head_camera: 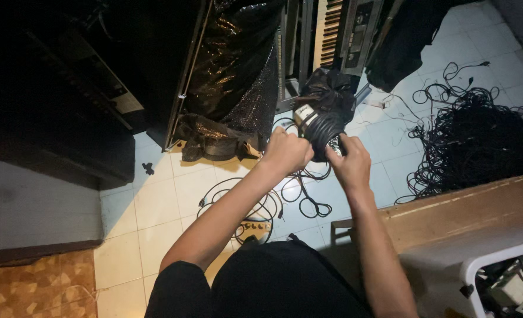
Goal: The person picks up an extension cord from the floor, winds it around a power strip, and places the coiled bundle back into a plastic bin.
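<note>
Black cable coil (323,131) sits at upper centre of the frame, gripped by both hands: left hand (286,153) clenched on its side, right hand (351,163) pinching the loops. Keeping the turns even and tight would avoid tangles.

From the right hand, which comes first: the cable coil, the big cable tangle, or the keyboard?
From the right hand:
1. Cable coil, gripped in it.
2. Keyboard, farther up, at the top.
3. Cable tangle, far right on the floor; roughly level with the keyboard, too close to call.
</note>
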